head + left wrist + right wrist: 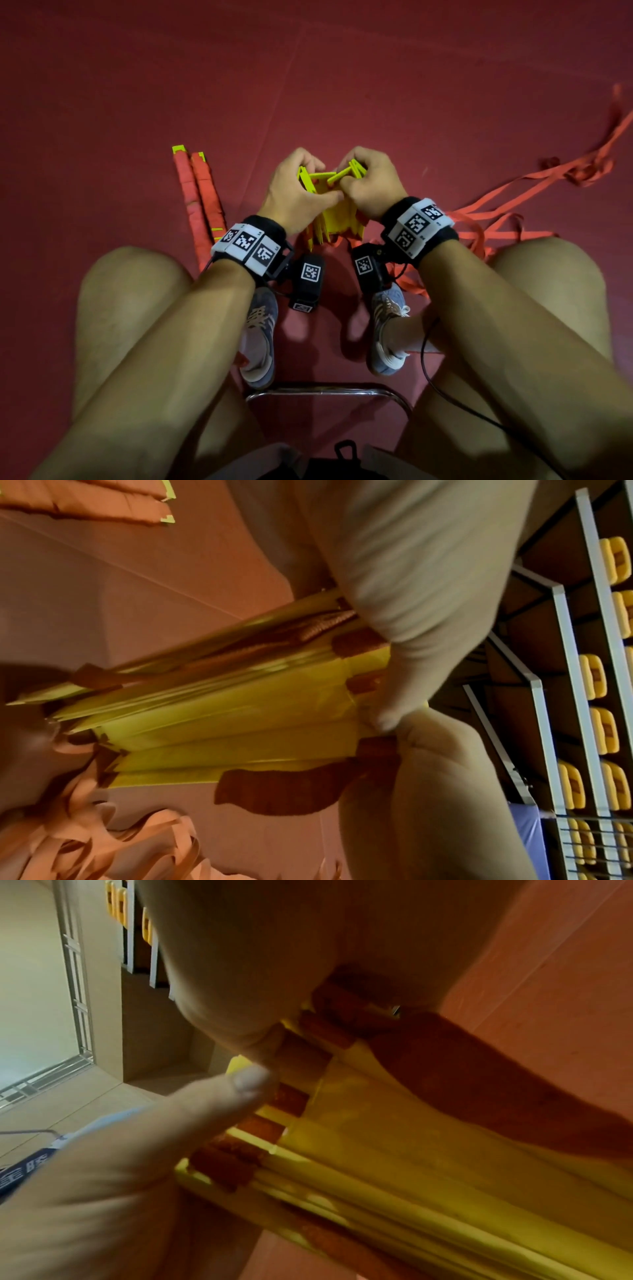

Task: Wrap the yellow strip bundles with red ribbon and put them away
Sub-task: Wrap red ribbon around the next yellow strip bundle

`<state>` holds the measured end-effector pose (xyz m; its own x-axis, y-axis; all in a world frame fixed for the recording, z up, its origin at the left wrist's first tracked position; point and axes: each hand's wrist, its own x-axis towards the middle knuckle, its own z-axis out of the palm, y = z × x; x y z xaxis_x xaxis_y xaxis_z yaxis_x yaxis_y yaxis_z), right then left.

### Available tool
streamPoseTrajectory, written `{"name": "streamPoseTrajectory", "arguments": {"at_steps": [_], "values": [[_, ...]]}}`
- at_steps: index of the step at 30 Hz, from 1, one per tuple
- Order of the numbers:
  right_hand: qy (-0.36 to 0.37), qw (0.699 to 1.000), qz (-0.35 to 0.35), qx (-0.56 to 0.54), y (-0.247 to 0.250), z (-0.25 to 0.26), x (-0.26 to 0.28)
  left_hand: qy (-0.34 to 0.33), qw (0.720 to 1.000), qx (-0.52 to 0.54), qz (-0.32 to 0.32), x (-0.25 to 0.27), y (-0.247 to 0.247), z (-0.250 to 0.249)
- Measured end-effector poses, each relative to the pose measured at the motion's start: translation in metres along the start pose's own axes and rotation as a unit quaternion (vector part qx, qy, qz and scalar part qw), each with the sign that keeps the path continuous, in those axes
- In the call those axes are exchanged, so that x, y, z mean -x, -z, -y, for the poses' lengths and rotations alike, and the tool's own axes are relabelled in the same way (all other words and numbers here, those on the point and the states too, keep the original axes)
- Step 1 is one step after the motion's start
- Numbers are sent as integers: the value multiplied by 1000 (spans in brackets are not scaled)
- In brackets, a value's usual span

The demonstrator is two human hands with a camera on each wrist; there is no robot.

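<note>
Two ribbon-wrapped bundles [200, 195]: red-bound, yellow ends showing, side by side on the floor [102, 102], nine o'clock of the hands.
One yellow strip bundle [339, 214]: loose, fanned strips, held above the floor.
Person's left hand [294, 193] and right hand [371, 186]: fingers curled, gripping its far end, thumbs meeting.
Loose red ribbon [507, 209]: tangle, three o'clock.

Dark red floor [137, 85] all around. Grey-blue shoes with pale laces: the left sneaker [258, 339] and the right sneaker [387, 329] sit just ahead of a chrome tube frame [325, 392]. Stool or chair, can't tell. A black cable [423, 356] loops by the right ankle. The left wrist view catches a white-framed shelf rack [565, 669] stocked with rows of yellow padded things [592, 676]. The right wrist view shows a white grille [77, 969].
</note>
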<state>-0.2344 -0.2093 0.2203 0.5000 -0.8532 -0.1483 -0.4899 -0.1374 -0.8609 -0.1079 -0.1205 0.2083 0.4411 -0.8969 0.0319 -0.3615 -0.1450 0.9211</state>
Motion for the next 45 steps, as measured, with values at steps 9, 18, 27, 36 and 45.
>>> {"name": "streamPoseTrajectory", "arguments": {"at_steps": [9, 18, 27, 36, 45], "values": [[-3, 999, -36, 16, 9, -2, -4, 7, 998, 14, -54, -2, 3, -2], [30, 997, -54, 41, 7, -2, -1, -32, 997, -42, 62, -5, 5, -2], [27, 989, -128, 62, 6, -4, -4, -47, 995, -35, 82, -3, 4, -1], [55, 994, -62, 67, 2, -8, -4, -35, 999, -12, 27, -5, -2, 6], [107, 989, 34, 94, 6, -14, -5, -11, 992, -7, -129, -10, 6, 8]]}}
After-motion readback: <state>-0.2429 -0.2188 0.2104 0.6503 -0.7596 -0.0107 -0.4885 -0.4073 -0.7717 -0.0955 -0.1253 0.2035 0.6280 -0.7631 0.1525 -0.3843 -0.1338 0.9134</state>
